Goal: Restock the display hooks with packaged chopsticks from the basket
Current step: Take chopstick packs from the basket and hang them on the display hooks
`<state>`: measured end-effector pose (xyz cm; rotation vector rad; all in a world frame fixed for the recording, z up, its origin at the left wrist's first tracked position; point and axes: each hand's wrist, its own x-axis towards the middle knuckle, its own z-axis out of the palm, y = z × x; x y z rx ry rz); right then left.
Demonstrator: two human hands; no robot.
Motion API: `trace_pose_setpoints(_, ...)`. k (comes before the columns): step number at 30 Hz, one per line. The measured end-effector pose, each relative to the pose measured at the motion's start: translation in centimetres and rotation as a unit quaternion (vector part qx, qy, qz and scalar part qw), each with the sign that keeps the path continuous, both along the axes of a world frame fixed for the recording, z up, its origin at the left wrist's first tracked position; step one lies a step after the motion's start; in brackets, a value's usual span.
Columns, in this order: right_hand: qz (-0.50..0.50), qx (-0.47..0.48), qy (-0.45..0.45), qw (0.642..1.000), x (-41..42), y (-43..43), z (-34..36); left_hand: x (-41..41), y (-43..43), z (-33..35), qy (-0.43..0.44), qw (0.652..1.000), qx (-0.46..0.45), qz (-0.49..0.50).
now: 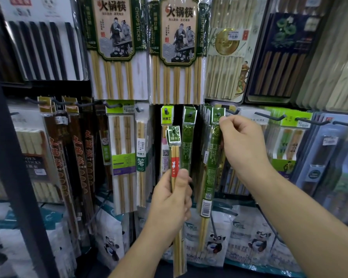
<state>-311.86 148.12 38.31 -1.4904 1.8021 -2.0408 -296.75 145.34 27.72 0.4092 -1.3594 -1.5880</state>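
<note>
Two things could go sideways here, I reckon. Closest to the camera, the left hand is wrapped round the lower middle of a slim clear packet of pale bamboo chopsticks with a red band and a green header card. There may be a second packet tucked behind it, but I can't say for sure. Long skinny packs held in one fist like that can slide or fan out, so one could drop while attention is on the other side.

Further in, the right hand has the top of a long green-printed packet of chopsticks pinched between thumb and fingertips, right by the punched hole in its header. If that hole misses its peg, the pack falls, or it shoves the row of matching green packets hanging just behind. I can't tell whether the hole is over a peg yet. A dark metal display hook pokes out just beside the fingers.

So the left hand is closed tight round its stock, and the right hand is narrowed to a pinch on the header. Basket isn't in shot.
</note>
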Motion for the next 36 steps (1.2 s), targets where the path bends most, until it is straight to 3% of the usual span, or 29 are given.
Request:
trace_pose_setpoints(13,-0.071,0.02,0.014,0.997,-0.5,-0.3,-1.1,0.3,0.3,0.2,-0.026,0.999,-0.018,-0.008)
trace_pose_setpoints(17,-0.089,-0.011,-0.007,0.996,0.0,0.6,-1.9,0.4,0.3,0.3,-0.026,0.999,-0.018,-0.005)
trace_pose_setpoints(23,0.091,0.052,0.021,0.994,3.1,1.9,-2.5,0.5,0.5,0.3,-0.038,0.998,-0.047,-0.029)
trace_pose_setpoints(36,0.131,0.04,-0.022,0.99,3.8,1.5,-3.2,0.3,0.6,0.5,-0.038,0.998,-0.055,-0.001)
